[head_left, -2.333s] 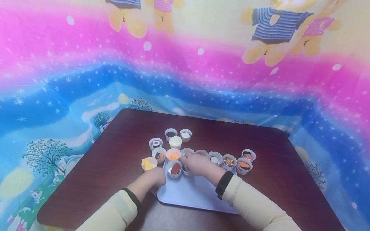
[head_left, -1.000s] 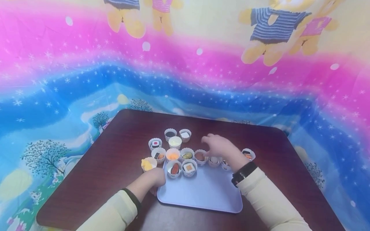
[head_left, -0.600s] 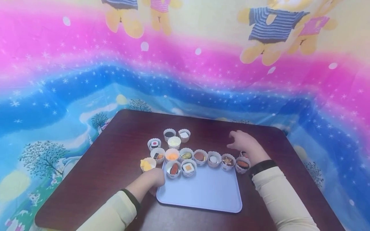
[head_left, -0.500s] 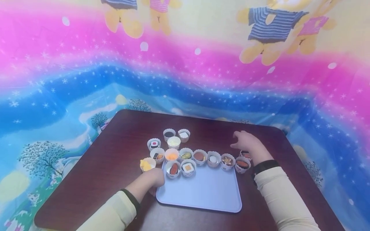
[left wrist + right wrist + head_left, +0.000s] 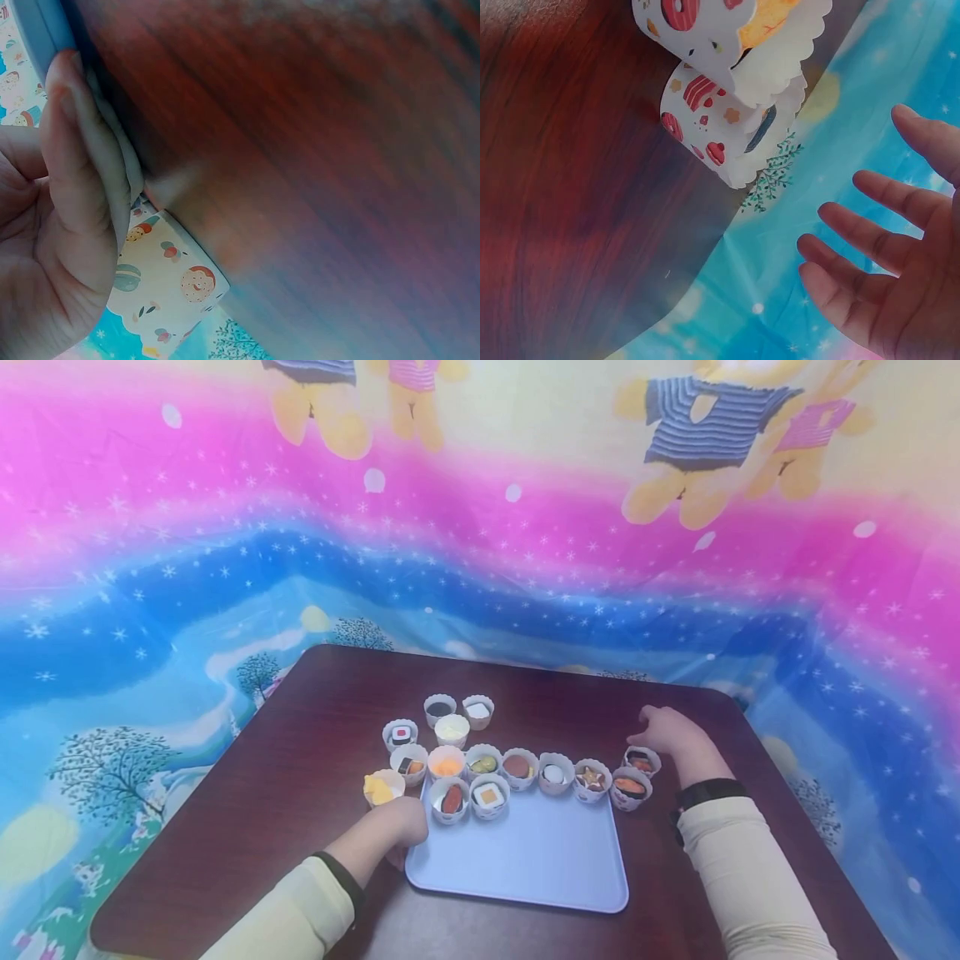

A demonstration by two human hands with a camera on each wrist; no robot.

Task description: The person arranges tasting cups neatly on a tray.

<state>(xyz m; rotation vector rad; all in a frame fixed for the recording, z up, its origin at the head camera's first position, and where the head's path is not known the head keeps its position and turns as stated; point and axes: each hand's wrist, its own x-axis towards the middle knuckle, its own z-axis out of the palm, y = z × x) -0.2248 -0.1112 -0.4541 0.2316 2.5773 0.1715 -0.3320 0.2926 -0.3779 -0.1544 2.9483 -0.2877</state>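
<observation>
A pale lavender tray lies on the table, a row of paper cups along its far side. My left hand grips the tray's left edge; in the left wrist view its fingers lie along the rim, and much of the grip is hidden. My right hand hovers just behind the far-right cup, fingers spread and holding nothing. That cup holds a toy sushi piece. A cup with orange-topped sushi stands before it. Both appear in the right wrist view, apart from the fingers.
Right of centre are a cup with a star cookie and one with a white ball. Two cups, with red sushi and a white square, stand on the tray. Several more cups cluster at back left on the brown table.
My right hand has let go of the white-square cup on the tray and swung right, past the row, to the far-right cup. The left hand stays at the tray's edge.
</observation>
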